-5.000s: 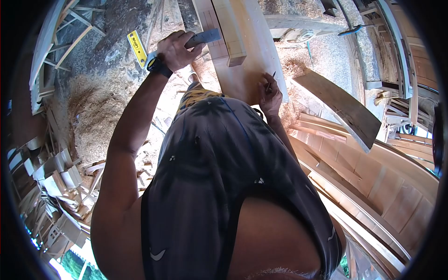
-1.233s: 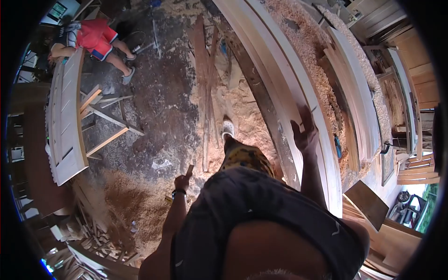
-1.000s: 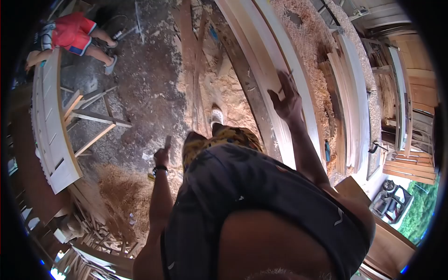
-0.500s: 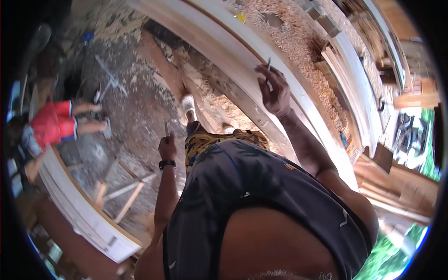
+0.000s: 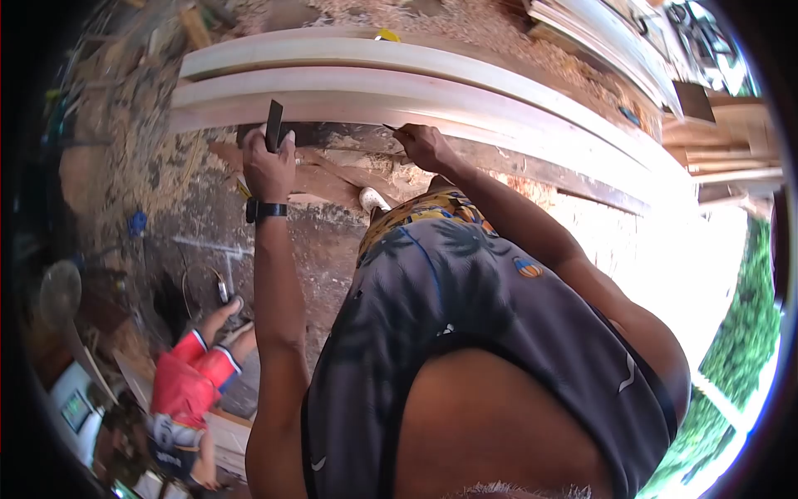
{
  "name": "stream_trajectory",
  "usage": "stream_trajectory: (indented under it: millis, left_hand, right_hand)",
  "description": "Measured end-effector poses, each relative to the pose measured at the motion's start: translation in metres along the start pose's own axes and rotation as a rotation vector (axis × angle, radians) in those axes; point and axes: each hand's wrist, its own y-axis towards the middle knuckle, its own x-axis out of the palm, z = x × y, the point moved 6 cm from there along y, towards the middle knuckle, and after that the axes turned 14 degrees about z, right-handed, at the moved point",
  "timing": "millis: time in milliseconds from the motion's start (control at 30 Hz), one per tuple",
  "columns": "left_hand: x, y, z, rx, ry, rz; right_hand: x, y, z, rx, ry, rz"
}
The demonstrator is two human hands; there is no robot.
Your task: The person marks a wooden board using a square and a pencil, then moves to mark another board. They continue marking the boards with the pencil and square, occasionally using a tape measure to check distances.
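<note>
- The left hand (image 5: 268,164) is curled around a flat dark blade (image 5: 275,125) — the blade stands up past the fingers, toward the near edge of the boards, with the thumb along its right side.
- A black wristband (image 5: 266,210) circles the left wrist, and a small yellow piece (image 5: 243,187) shows just beside it; whether that piece joins the blade is hidden.
- The right hand (image 5: 427,148) is closed in a pinch on a thin pointed tool (image 5: 390,127), its dark tip aimed left, at the near edge of the near board. I cannot tell whether the tip touches the wood.
- Two long pale boards lie side by side in front of the hands: the near board (image 5: 332,98) and the far board (image 5: 332,51), with a dark gap between them. Both run from the upper left down toward the right, where bright light washes them out.
- A darker, rougher timber (image 5: 532,158) runs along the near side of the pale boards, lower than they are.
- A yellow object (image 5: 387,35) sits at the outer edge of the far board; wood shavings (image 5: 499,46) are spread beyond it.
- More planks (image 5: 603,41) are stacked at the upper right, with a small teal item (image 5: 629,116) near them.
- A light shoe (image 5: 373,200) shows on the floor (image 5: 312,249), below the timber.
- At the lower left, another person (image 5: 187,382) in red shorts is bent over, well apart from both hands — a small blue object (image 5: 137,222) lies on the floor above them in view.
</note>
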Motion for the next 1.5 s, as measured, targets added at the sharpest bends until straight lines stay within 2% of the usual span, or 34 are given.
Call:
stream_trajectory:
  millis: [33, 67, 133, 167, 233, 333, 500, 533, 667, 767, 833, 933, 1033, 1067, 1100, 1167, 1233, 1300, 1367, 1433, 1500]
  left_hand:
    - [0.001, 0.015, 0.011, 0.106, -0.052, 0.069]
    - [0.007, 0.027, 0.018, 0.124, -0.075, 0.060]
    - [0.016, 0.036, 0.040, 0.330, -0.070, 0.143]
    - [0.026, 0.038, 0.043, 0.334, -0.088, 0.131]
    - [0.044, 0.039, 0.044, 0.247, -0.160, 0.108]
    - [0.058, 0.033, 0.043, 0.169, -0.147, 0.049]
    - [0.060, 0.034, 0.037, 0.203, -0.092, 0.010]
    - [0.061, 0.032, 0.036, 0.216, -0.089, 0.015]
    - [0.062, 0.030, 0.037, 0.229, -0.109, 0.026]
    - [0.063, 0.030, 0.036, 0.204, -0.122, 0.029]
    - [0.064, 0.029, 0.038, 0.250, -0.053, 0.042]
    - [0.065, 0.028, 0.038, 0.232, -0.001, 0.043]
    - [0.068, 0.027, 0.040, 0.180, 0.095, 0.014]
    - [0.068, 0.027, 0.043, 0.193, 0.119, 0.026]
    - [0.070, 0.026, 0.042, 0.208, 0.142, 0.038]
    - [0.076, 0.028, 0.039, 0.205, 0.149, 0.045]
    - [0.082, 0.029, 0.032, 0.173, 0.174, 0.034]
    - [0.092, 0.030, 0.015, 0.221, 0.158, 0.098]
    - [0.093, 0.030, 0.024, 0.126, 0.233, 0.067]
    - [0.096, 0.029, 0.030, 0.130, 0.263, 0.099]
    - [0.099, 0.029, 0.029, 0.029, 0.241, 0.107]
  right_hand:
    - [-0.003, 0.002, -0.004, 0.021, -0.004, 0.029]
    - [-0.007, 0.005, -0.008, 0.026, 0.013, 0.053]
    - [-0.008, 0.012, -0.005, 0.014, -0.007, 0.094]
    - [-0.008, 0.015, -0.002, 0.031, -0.015, 0.104]
    - [-0.016, 0.017, 0.001, 0.050, -0.050, 0.221]
    - [-0.030, 0.014, 0.006, 0.099, -0.132, 0.248]
    - [-0.081, -0.015, 0.006, -0.009, -0.045, 0.437]
    - [-0.088, -0.021, 0.013, 0.057, -0.062, 0.404]
    - [-0.104, -0.033, 0.094, 0.206, -0.201, 0.381]
    - [-0.130, -0.045, 0.121, 0.242, -0.230, 0.400]
    - [-0.158, -0.059, 0.105, 0.221, -0.166, 0.492]
    - [-0.192, -0.082, 0.122, 0.358, -0.108, 0.491]
    - [-0.211, -0.098, 0.178, 0.470, -0.119, 0.523]
    - [-0.215, -0.105, 0.202, 0.586, -0.069, 0.501]
    - [-0.224, -0.109, 0.210, 0.596, -0.062, 0.512]
    - [-0.244, -0.113, 0.212, 0.443, -0.062, 0.546]
    - [-0.269, -0.122, 0.208, 0.501, -0.016, 0.543]
    - [-0.293, -0.132, 0.209, 0.446, 0.006, 0.542]
    - [-0.309, -0.141, 0.242, 0.464, 0.019, 0.582]
    - [-0.314, -0.150, 0.288, 0.558, 0.022, 0.567]
    - [-0.328, -0.155, 0.316, 0.538, -0.022, 0.522]
